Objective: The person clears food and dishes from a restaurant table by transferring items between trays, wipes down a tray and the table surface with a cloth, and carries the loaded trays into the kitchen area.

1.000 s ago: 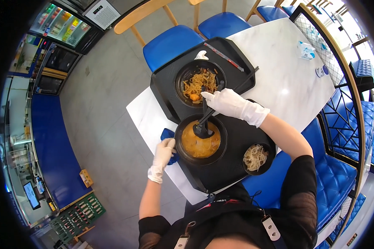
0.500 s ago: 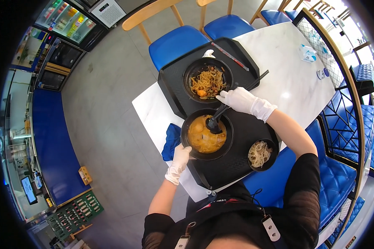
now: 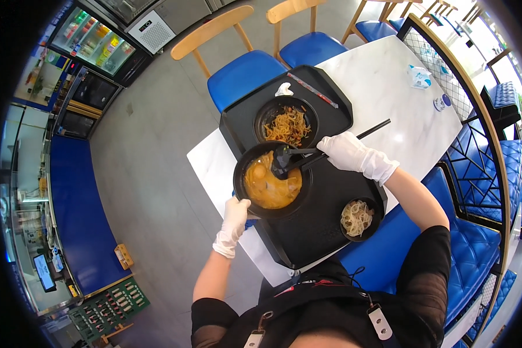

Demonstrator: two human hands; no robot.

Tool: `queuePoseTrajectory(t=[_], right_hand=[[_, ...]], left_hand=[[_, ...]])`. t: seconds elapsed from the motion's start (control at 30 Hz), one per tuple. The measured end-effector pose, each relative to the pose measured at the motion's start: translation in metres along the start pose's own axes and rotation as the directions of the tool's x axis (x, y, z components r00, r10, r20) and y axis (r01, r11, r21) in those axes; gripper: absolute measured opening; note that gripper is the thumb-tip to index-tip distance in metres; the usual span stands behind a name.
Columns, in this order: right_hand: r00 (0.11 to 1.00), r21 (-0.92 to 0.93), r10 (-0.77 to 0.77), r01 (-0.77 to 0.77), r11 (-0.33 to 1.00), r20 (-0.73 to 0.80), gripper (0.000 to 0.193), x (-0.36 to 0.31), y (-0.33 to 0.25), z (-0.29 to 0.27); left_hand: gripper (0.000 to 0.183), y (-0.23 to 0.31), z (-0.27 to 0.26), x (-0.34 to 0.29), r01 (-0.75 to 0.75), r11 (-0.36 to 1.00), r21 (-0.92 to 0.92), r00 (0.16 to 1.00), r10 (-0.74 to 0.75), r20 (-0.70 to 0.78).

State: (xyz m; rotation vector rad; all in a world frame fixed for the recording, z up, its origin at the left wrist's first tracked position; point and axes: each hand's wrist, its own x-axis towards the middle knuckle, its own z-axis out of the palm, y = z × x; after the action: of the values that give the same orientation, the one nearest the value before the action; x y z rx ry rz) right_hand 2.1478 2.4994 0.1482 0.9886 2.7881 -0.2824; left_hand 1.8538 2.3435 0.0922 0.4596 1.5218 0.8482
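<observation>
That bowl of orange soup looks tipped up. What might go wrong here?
1. The soup bowl is tilted, gripped at its rim by the left hand; the orange broth could slop onto the black tray or the white table.
2. The right hand holds a black ladle and chopsticks together; one might slip.
3. The small noodle bowl sits close under the right forearm and could get knocked.

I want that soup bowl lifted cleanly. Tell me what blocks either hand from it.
Nothing visible blocks them. The left hand already grips the near-left rim of the soup bowl. The right hand holds a black ladle and chopsticks; the ladle dips into the bowl.
</observation>
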Motion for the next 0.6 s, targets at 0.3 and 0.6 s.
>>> queuePoseTrajectory(t=[0.3,0.6], right_hand=[[0.957,0.249,0.243,-0.199,0.948,-0.158,0.022,-0.002,-0.008,-0.014],[0.870,0.381,0.433,-0.327,0.865,-0.237,0.022,0.037,-0.006,0.000]], left_hand=[[0.029,0.053,-0.009,0.061,-0.273,0.948,0.163,0.961,0.276,0.006],[0.030,0.090,-0.002,0.126,-0.342,0.869,0.357,0.937,0.346,0.054]])
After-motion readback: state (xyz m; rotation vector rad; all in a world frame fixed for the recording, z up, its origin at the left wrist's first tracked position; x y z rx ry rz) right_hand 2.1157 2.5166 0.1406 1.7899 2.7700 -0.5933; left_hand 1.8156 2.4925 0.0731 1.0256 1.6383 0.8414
